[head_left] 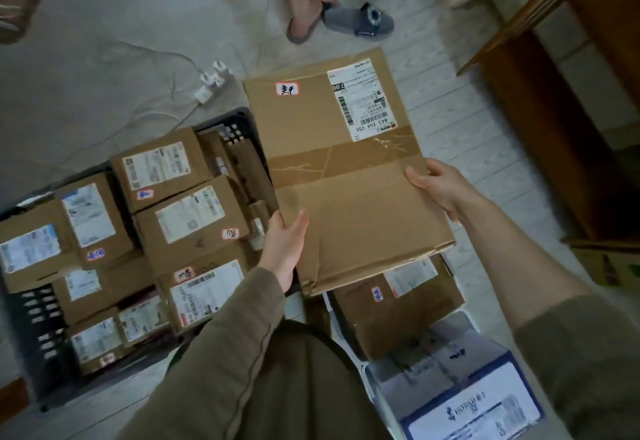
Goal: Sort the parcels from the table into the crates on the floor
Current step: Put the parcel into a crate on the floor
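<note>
Large flat cardboard parcel (346,176), held in air above the floor crates. Long axis runs away from body, far end angled slightly left. Gripped on its two long edges, near half only, so most of the length sticks out past the grip. Left hand (285,242) wrapped round left edge near the corner; right hand (436,187) clamped on right edge, thumb on top, a bit further up.

Corrugated brown board, matte. Glossy brown tape band (329,162) across the middle, wrinkled. White shipping label (363,100) + red-bordered sticker (287,89) at far end. Near-right corner crushed, flap lifting.

Black crate (239,121), slotted plastic, at left and packed w/ small labelled boxes (194,218); left hand nearer it. White crate (369,382) at right, under parcel's near end, holding a brown box (388,322). Prob. too big to lie flat in the black one.
</note>
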The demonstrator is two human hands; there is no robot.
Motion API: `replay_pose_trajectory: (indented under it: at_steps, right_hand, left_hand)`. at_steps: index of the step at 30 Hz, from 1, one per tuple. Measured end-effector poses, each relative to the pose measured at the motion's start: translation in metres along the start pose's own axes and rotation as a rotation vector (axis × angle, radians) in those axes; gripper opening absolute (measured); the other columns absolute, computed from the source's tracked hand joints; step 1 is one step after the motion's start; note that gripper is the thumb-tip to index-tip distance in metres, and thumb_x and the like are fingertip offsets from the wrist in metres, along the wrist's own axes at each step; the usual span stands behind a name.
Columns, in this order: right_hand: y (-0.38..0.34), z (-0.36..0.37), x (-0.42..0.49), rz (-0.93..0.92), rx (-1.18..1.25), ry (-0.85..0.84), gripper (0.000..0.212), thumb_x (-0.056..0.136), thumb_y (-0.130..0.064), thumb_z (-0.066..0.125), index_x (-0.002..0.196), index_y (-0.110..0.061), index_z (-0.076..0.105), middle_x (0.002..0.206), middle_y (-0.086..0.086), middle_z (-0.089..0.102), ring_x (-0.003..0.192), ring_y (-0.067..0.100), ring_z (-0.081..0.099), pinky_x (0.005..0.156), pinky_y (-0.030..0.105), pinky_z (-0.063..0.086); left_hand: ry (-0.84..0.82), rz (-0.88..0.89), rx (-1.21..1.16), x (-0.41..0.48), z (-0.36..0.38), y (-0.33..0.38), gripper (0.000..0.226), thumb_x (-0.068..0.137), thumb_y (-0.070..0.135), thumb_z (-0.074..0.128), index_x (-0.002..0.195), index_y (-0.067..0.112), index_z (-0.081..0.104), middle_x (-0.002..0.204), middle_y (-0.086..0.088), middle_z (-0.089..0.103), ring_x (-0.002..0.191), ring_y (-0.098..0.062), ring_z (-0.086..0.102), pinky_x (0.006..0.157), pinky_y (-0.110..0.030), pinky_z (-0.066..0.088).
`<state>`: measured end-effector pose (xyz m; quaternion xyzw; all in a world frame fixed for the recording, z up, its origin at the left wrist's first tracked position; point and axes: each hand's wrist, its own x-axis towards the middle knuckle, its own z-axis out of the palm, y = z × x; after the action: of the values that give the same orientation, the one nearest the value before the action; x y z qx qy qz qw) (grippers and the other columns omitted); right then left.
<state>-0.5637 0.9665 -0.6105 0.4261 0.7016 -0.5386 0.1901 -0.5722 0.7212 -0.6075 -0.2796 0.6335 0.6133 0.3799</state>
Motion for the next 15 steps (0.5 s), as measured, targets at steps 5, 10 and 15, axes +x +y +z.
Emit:
replay_pose_trajectory:
  at_steps: [5, 10, 15]
  right_hand:
    - [0.022, -0.002, 0.051, -0.038, -0.029, 0.055, 0.033, 0.095, -0.024, 0.054, 0.127, -0.015, 0.054, 0.108, 0.002, 0.063, 0.078, 0.011, 0.060, 0.059, 0.022, 0.047]
    - [0.050, 0.000, 0.090, -0.018, -0.043, 0.073, 0.033, 0.095, -0.028, 0.054, 0.127, -0.018, 0.053, 0.108, -0.001, 0.062, 0.082, 0.011, 0.060, 0.068, 0.025, 0.047]
    - [0.064, 0.010, 0.116, -0.011, -0.008, 0.074, 0.028, 0.094, -0.030, 0.054, 0.121, -0.021, 0.056, 0.100, -0.005, 0.062, 0.079, 0.006, 0.060, 0.061, 0.020, 0.047]
  left_hand:
    - [0.003, -0.026, 0.023, 0.046, 0.028, -0.024, 0.041, 0.099, 0.026, 0.043, 0.138, 0.018, 0.036, 0.129, -0.003, 0.053, 0.113, -0.023, 0.053, 0.097, -0.042, 0.045]
    - [-0.006, -0.049, 0.039, 0.088, 0.042, -0.044, 0.040, 0.100, 0.024, 0.041, 0.139, 0.020, 0.035, 0.122, 0.003, 0.052, 0.113, -0.019, 0.051, 0.098, -0.037, 0.043]
    - [0.010, -0.100, 0.070, 0.119, 0.044, -0.066, 0.048, 0.099, 0.028, 0.042, 0.144, 0.022, 0.028, 0.139, 0.004, 0.044, 0.126, -0.019, 0.045, 0.109, -0.044, 0.035]
